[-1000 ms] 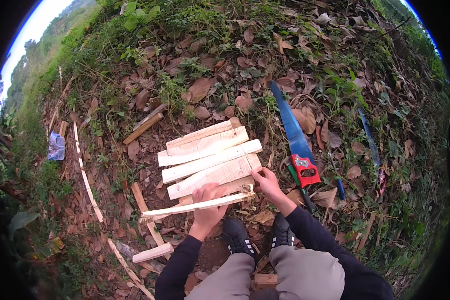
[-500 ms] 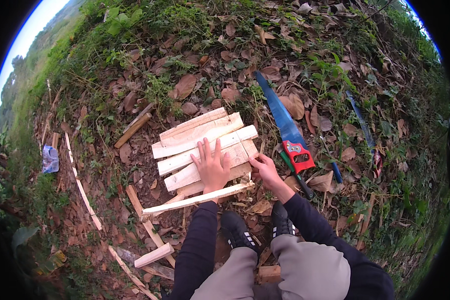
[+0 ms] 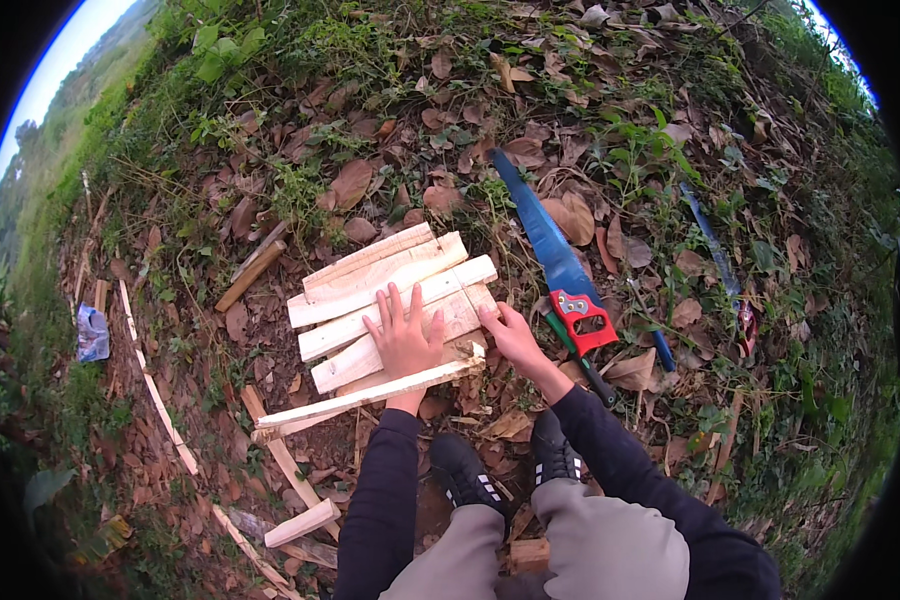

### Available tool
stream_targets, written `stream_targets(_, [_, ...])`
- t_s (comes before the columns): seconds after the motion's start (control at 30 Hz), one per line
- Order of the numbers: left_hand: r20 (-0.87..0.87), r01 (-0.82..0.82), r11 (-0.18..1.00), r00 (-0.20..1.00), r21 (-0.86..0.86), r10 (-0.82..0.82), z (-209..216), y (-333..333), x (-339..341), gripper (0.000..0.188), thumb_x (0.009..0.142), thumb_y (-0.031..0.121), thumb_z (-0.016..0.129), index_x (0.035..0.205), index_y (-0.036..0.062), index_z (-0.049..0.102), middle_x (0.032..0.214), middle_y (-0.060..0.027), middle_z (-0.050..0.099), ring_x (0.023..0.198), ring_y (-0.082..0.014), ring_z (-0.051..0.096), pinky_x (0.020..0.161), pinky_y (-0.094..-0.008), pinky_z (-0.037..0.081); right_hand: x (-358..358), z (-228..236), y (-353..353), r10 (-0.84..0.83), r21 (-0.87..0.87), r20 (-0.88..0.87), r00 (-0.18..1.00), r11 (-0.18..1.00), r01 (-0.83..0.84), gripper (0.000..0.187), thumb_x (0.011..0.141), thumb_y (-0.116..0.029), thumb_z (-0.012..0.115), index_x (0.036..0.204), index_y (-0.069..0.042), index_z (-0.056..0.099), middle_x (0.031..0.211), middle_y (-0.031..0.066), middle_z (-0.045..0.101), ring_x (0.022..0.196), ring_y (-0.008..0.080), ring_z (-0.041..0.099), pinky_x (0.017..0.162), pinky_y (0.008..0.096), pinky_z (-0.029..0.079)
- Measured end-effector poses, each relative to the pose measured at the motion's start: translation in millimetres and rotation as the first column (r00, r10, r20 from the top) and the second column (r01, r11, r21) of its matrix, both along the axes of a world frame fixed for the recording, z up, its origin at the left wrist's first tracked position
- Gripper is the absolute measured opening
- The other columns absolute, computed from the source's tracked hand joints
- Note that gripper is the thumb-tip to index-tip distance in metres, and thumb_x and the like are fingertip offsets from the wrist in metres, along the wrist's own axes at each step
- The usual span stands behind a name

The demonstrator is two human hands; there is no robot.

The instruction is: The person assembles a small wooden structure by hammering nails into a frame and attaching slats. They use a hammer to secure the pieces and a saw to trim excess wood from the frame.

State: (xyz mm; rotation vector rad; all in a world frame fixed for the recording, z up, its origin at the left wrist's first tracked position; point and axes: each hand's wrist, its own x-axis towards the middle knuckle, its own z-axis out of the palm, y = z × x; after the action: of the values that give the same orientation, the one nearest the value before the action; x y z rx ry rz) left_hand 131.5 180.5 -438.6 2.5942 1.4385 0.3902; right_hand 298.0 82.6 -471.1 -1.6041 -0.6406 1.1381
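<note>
Several pale wooden planks [image 3: 375, 268] lie side by side on the leaf-covered ground in front of me, slanting up to the right. My left hand [image 3: 410, 338] rests palm down across the nearer planks with its fingers spread. At the right end of one plank [image 3: 460, 314], my right hand [image 3: 522, 347] grips the edge, thumb uppermost; its other fingers are partly hidden. A thin strip of wood [image 3: 360, 402] crosses over my left wrist, on the near side of the planks.
Right of the planks lies a handsaw [image 3: 542, 225] with a red handle, over a green-and-black handled tool [image 3: 592, 378]. Farther right are a blue-handled tool [image 3: 662, 350] and another blade [image 3: 712, 240]. Wood offcuts [image 3: 302, 524] and a plastic bag [image 3: 93, 333] lie left. My shoes [image 3: 467, 470] are close by.
The whole scene has shifted slightly left in the picture. Both hands keep nearly the same places on the planks.
</note>
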Motion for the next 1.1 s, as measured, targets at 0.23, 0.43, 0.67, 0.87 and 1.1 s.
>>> stream_targets(0.23, [-0.007, -0.002, 1.0, 1.0, -0.003, 0.002, 6, 2, 0, 0.063, 0.101, 0.051, 0.047, 0.152, 0.0142, 0.048, 0.16, -0.0243, 0.035, 0.151, -0.0452, 0.024, 0.116, -0.0709, 0.014, 0, -2, 13, -0.014, 0.057, 0.0, 1.0, 0.998, 0.014, 0.055, 0.099, -0.048, 0.064, 0.118, 0.004, 0.064, 0.104, 0.0103, 0.072, 0.089, 0.017, 0.069, 0.082, 0.0326, 0.053])
stream_targets(0.43, [0.015, 0.027, 0.999, 1.0, 0.025, -0.027, -6, -1, -12, 0.06, 0.098, 0.043, 0.052, 0.151, 0.0151, 0.05, 0.162, -0.0231, 0.033, 0.152, -0.0439, 0.024, 0.116, -0.0717, 0.013, -9, -21, 6, 0.006, 0.114, -0.126, 0.992, 0.993, 0.009, 0.05, 0.104, -0.041, 0.058, 0.121, 0.005, 0.066, 0.104, 0.01, 0.072, 0.092, 0.0118, 0.063, 0.083, 0.0313, 0.05])
stream_targets(0.67, [0.046, 0.05, 0.996, 0.997, 0.072, -0.054, -2, -8, -14, 0.058, 0.095, 0.038, 0.055, 0.149, 0.0153, 0.053, 0.16, -0.0223, 0.036, 0.151, -0.0426, 0.027, 0.115, -0.0733, 0.014, -8, -5, -10, 0.053, 0.097, -0.267, 0.962, 0.995, -0.028, 0.047, 0.106, -0.036, 0.057, 0.13, 0.005, 0.061, 0.118, 0.0079, 0.069, 0.105, 0.0119, 0.062, 0.092, 0.0303, 0.05])
stream_targets(0.87, [0.069, 0.063, 0.996, 0.995, 0.067, -0.068, -1, -4, -14, 0.057, 0.095, 0.036, 0.055, 0.147, 0.0144, 0.054, 0.159, -0.0225, 0.038, 0.15, -0.0425, 0.03, 0.114, -0.0735, 0.016, -7, 1, -9, 0.078, 0.119, -0.304, 0.949, 0.992, -0.043, 0.047, 0.105, -0.036, 0.058, 0.131, 0.004, 0.06, 0.12, 0.0066, 0.068, 0.105, 0.0111, 0.061, 0.092, 0.0291, 0.049])
stream_targets(1.1, [0.093, 0.077, 0.994, 0.992, 0.077, -0.084, 6, 4, -21, 0.058, 0.097, 0.042, 0.055, 0.148, 0.0141, 0.054, 0.16, -0.0227, 0.036, 0.15, -0.0446, 0.027, 0.114, -0.0741, 0.016, -9, 8, -4, 0.136, 0.132, -0.417, 0.899, 0.987, -0.088, 0.049, 0.103, -0.034, 0.062, 0.135, 0.003, 0.058, 0.118, 0.0092, 0.069, 0.098, 0.0127, 0.066, 0.082, 0.0298, 0.055])
